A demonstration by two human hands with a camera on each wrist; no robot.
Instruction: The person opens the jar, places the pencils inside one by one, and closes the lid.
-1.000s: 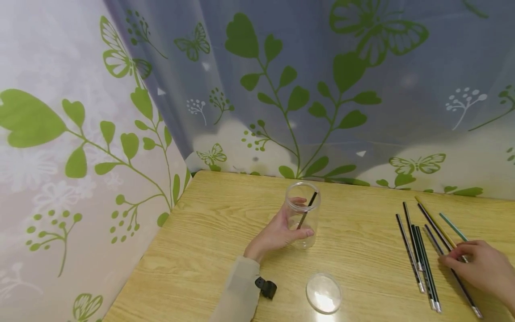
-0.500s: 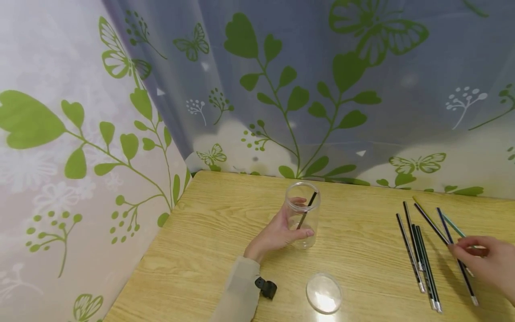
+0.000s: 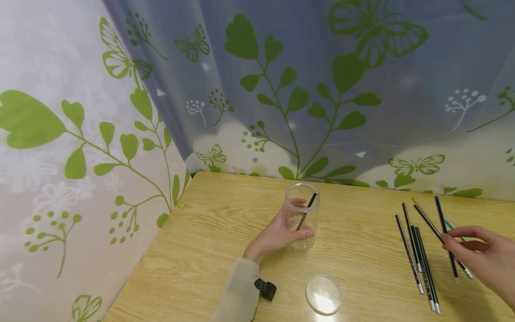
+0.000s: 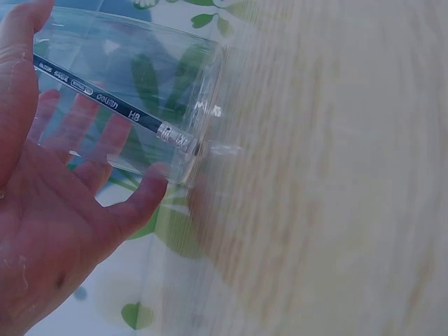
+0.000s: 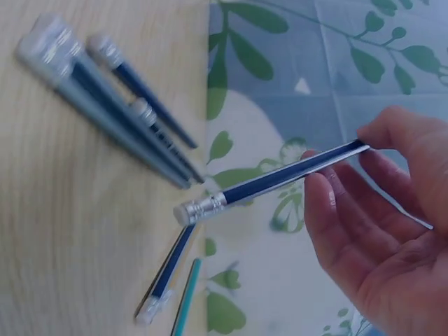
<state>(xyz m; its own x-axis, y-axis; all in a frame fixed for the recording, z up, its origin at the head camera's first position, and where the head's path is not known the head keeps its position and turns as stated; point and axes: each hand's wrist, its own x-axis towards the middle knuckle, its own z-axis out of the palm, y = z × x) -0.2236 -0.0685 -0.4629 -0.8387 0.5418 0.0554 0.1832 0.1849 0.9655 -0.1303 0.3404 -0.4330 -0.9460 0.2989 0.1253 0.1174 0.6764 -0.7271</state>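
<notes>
My left hand (image 3: 277,232) grips a clear plastic jar (image 3: 311,223) standing upright on the table, lidless. One dark pencil (image 4: 105,98) marked HB leans inside, its eraser end at the jar's bottom. At the right, my right hand (image 3: 480,255) pinches a dark blue pencil (image 5: 280,175) between thumb and fingertips. That pencil is lifted, with its silver-banded eraser end pointing down toward the table. Below and beside it lie another dark pencil (image 3: 426,219), a mostly covered yellow one (image 3: 415,202) and a teal one (image 3: 450,223), partly hidden by the right hand.
Several dark pencils (image 3: 422,259) lie in a loose group left of the right hand. A round clear lid (image 3: 323,294) lies on the wood-grain table (image 3: 362,250) in front of the jar. A leaf-and-butterfly curtain (image 3: 281,112) hangs along the back and left edges.
My right hand has picked a dark blue pencil out of the right-hand pile and raised it, shifting the pencils beneath slightly. The left hand and jar have stayed put.
</notes>
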